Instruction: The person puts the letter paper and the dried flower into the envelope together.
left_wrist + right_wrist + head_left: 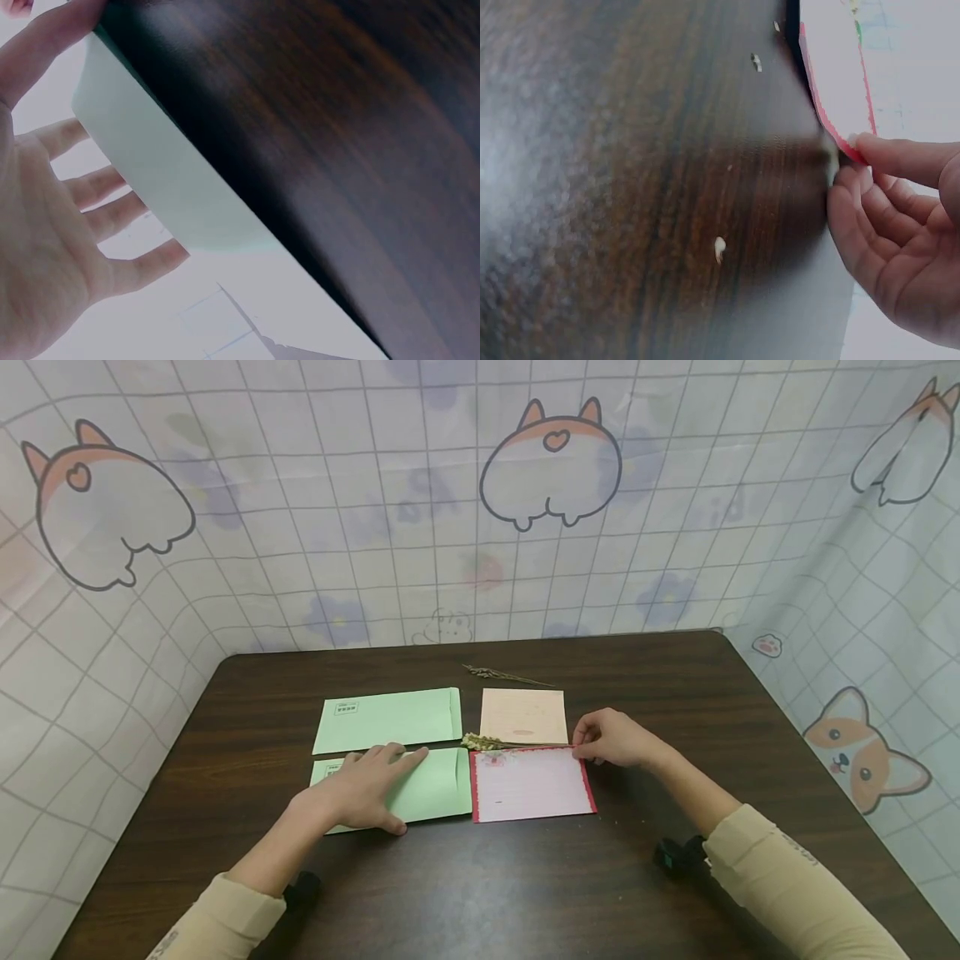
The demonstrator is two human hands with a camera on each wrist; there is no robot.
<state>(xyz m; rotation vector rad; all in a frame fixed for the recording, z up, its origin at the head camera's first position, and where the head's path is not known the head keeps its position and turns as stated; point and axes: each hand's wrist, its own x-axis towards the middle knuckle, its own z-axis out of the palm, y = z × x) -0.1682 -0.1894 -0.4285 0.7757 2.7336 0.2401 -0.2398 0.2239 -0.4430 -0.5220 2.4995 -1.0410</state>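
Note:
My left hand (367, 789) lies spread over the nearer green envelope (438, 793), its fingertips resting on the paper and its thumb by the front edge. In the left wrist view the straight fingers (112, 215) touch the pale envelope (150, 165). My right hand (613, 739) pinches the far right corner of a red-bordered sheet of writing paper (532, 787) between thumb and index finger. That corner (853, 142) is a little raised in the right wrist view. The sheet lies against the envelope's right end, where the flap is.
Behind lies a second green envelope (397, 718), with a peach sheet of paper (521, 714) to its right. A dried flower sprig (480, 742) sits between the sheets; another dried sprig (502, 674) lies farther back. Small crumbs (720, 249) dot the dark table (525, 893).

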